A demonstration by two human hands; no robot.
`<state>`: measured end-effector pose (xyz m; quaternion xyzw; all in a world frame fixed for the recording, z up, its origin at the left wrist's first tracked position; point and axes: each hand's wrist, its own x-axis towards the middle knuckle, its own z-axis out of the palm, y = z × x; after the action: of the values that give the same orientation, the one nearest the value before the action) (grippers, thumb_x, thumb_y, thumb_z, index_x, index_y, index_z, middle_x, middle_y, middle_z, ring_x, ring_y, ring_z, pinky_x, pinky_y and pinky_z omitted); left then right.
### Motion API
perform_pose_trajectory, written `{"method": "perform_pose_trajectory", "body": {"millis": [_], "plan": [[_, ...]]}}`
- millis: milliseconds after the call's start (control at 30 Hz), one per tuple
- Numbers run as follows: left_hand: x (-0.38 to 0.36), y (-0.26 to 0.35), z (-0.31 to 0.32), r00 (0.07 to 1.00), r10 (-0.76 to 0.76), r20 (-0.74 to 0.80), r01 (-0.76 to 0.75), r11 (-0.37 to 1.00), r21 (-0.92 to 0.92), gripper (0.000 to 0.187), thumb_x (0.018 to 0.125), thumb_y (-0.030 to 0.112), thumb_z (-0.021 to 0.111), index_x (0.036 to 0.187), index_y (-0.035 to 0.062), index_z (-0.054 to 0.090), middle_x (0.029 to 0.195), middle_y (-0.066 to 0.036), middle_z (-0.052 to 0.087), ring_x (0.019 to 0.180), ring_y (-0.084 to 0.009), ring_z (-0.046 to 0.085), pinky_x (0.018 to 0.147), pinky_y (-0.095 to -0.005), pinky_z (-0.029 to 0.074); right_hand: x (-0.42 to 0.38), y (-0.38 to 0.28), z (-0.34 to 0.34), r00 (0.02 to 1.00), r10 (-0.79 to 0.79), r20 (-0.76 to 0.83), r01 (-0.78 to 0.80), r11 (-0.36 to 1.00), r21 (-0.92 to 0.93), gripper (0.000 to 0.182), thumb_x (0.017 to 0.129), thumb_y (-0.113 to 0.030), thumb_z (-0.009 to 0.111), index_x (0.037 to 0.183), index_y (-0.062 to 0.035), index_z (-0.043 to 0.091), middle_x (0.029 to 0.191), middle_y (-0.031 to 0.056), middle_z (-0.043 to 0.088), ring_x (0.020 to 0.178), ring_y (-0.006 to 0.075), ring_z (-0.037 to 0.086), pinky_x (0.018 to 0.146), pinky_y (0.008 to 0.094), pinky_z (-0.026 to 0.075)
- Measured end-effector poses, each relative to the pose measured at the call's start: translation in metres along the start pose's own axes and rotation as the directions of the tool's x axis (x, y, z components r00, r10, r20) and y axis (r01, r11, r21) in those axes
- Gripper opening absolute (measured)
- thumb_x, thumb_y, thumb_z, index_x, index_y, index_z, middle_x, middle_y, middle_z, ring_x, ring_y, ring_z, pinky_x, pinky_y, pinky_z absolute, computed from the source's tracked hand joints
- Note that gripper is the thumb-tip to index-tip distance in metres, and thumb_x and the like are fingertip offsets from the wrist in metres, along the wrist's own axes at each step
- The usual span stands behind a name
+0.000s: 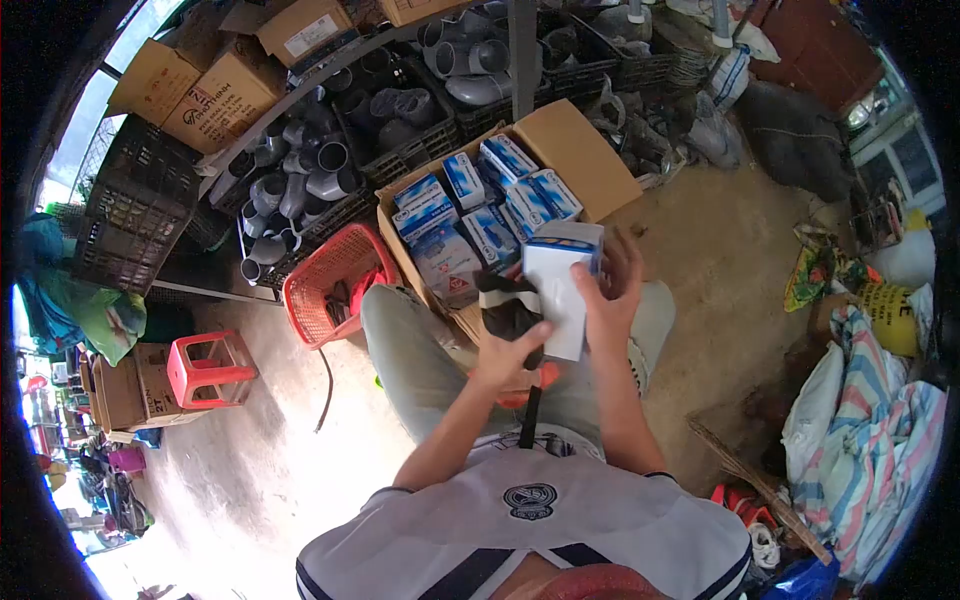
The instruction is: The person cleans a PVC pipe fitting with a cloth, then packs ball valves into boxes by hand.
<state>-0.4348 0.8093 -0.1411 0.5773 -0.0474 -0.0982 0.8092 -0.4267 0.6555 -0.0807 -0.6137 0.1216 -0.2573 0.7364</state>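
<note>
Right now, from my remote seat, the biggest thing ahead of the hands is the rack of black crates (400, 130) filled with grey pipe fittings (300, 170), running beyond and to the left of them, with brown cartons (215, 95) stacked on top. Closer, just beyond the hands, sits an open cardboard box (580, 160) packed with small blue and white boxes (500, 200). Left of the hands a red plastic basket (335, 280) rests on the concrete floor (250, 450), and farther left stands a red stool (210, 370). Well off to the right of the hands lies a heap of striped cloth and sacks (870, 430).

Between the hands I see a white box with a blue top (562, 290), held upright above the knees. My right hand (612, 295) is wrapped around its right side, fingers curled on the far face, so it is closed on the box. My left hand (510, 355) presses a thumb against the box's lower left edge and also grips a black piece (508, 305) just beside the box; what that piece is, I cannot tell
</note>
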Motion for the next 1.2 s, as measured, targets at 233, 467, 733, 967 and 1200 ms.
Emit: {"method": "perform_pose_trajectory", "body": {"millis": [233, 467, 733, 967, 1200], "plan": [[0.034, 0.005, -0.023, 0.951, -0.299, 0.078, 0.296, 0.807, -0.511, 0.055, 0.090, 0.036, 0.070, 0.130, 0.0050, 0.050, 0.106, -0.009, 0.066, 0.092, -0.0195, 0.068, 0.080, -0.0345, 0.058, 0.017, -0.010, -0.024, 0.956, 0.128, 0.263, -0.171, 0.975, 0.145, 0.085, 0.085, -0.019, 0.076, 0.152, -0.0009, 0.026, 0.136, 0.0171, 0.054, 0.122, 0.0252, 0.054, 0.104, 0.0357, 0.043], [0.056, 0.033, -0.026, 0.919, 0.196, -0.343, -0.173, 0.980, 0.097, 0.041, 0.087, 0.027, 0.077, 0.117, 0.0020, 0.063, 0.107, -0.003, 0.066, 0.092, -0.0128, 0.061, 0.083, -0.0276, 0.049, 0.000, 0.051, -0.007, 0.730, 0.567, 0.382, -0.677, 0.675, 0.294, 0.092, 0.085, -0.016, 0.076, 0.157, -0.0099, 0.019, 0.143, 0.0116, 0.047, 0.130, 0.0228, 0.046, 0.109, 0.0355, 0.036], [0.034, 0.046, -0.038, 0.997, 0.078, 0.009, -0.078, 0.969, 0.232, 0.032, 0.088, 0.020, 0.074, 0.113, 0.0023, 0.065, 0.105, -0.002, 0.066, 0.094, -0.0119, 0.060, 0.083, -0.0285, 0.050, -0.015, 0.068, 0.010, 0.886, 0.340, 0.315, -0.439, 0.833, 0.336, 0.081, 0.087, -0.019, 0.073, 0.154, -0.0076, 0.028, 0.140, 0.0136, 0.049, 0.126, 0.0229, 0.050, 0.105, 0.0349, 0.041], [0.001, 0.052, -0.035, 0.954, 0.182, 0.238, -0.264, 0.888, 0.376, 0.055, 0.084, 0.007, 0.071, 0.136, -0.0006, 0.053, 0.138, -0.011, 0.056, 0.124, -0.0177, 0.052, 0.107, -0.0346, 0.039, -0.009, 0.049, 0.004, 0.881, 0.466, 0.089, -0.465, 0.814, 0.349, 0.077, 0.089, -0.019, 0.070, 0.152, -0.0054, 0.028, 0.135, 0.0134, 0.054, 0.117, 0.0234, 0.057, 0.100, 0.0348, 0.046], [0.027, 0.050, -0.037, 0.972, -0.205, -0.119, 0.163, 0.944, -0.288, 0.040, 0.087, 0.008, 0.071, 0.123, 0.0016, 0.056, 0.110, -0.007, 0.062, 0.099, -0.0184, 0.060, 0.086, -0.0330, 0.051, -0.015, 0.029, 0.011, 0.987, 0.092, 0.134, -0.141, 0.895, 0.423, 0.066, 0.092, -0.027, 0.059, 0.147, -0.0002, 0.034, 0.138, 0.0146, 0.053, 0.125, 0.0271, 0.055, 0.106, 0.0396, 0.044]]}}
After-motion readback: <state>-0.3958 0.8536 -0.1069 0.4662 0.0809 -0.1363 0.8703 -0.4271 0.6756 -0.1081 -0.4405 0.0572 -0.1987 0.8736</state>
